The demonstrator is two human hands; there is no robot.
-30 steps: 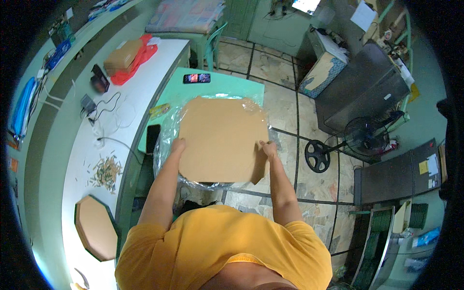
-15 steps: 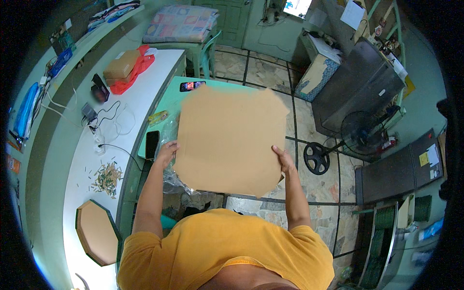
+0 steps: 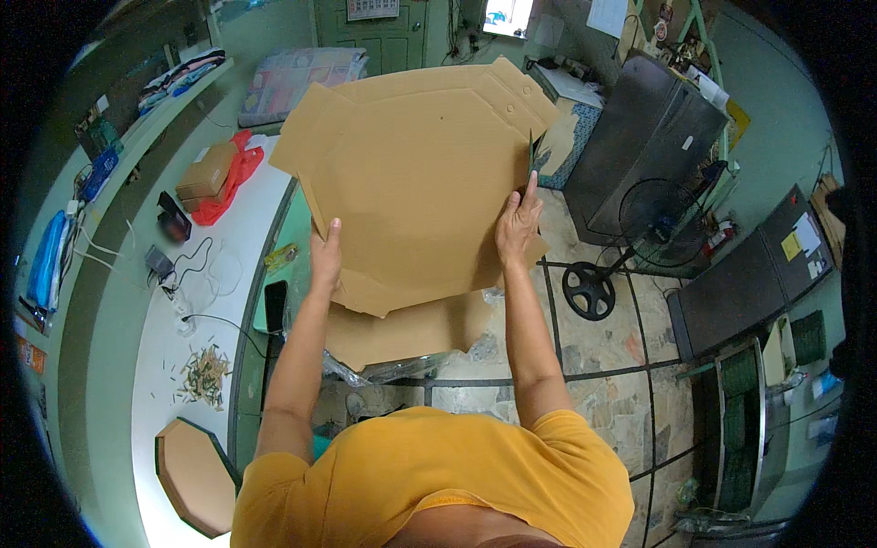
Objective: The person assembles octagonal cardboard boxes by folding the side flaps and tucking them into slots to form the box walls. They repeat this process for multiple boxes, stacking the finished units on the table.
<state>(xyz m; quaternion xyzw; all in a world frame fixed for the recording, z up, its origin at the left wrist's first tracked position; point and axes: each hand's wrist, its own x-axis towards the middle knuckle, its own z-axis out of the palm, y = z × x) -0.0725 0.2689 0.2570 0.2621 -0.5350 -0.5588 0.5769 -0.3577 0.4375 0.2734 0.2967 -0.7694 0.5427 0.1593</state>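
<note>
Cardboard [image 3: 416, 183] farther forward than before

Green table [image 3: 297, 212], black phone [image 3: 276, 306], yellow packet [image 3: 280, 258]

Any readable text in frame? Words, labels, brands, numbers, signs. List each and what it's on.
None clear enough to quote.
White printed sheet on the panelled green door: marks show, too small to read.
Bright rectangular wall screen: no readable text.
Yellow square note and white paper sheet on the dark grey cabinet: too small.
Large brown cardboard piece: no lettering visible on the near face.
</note>
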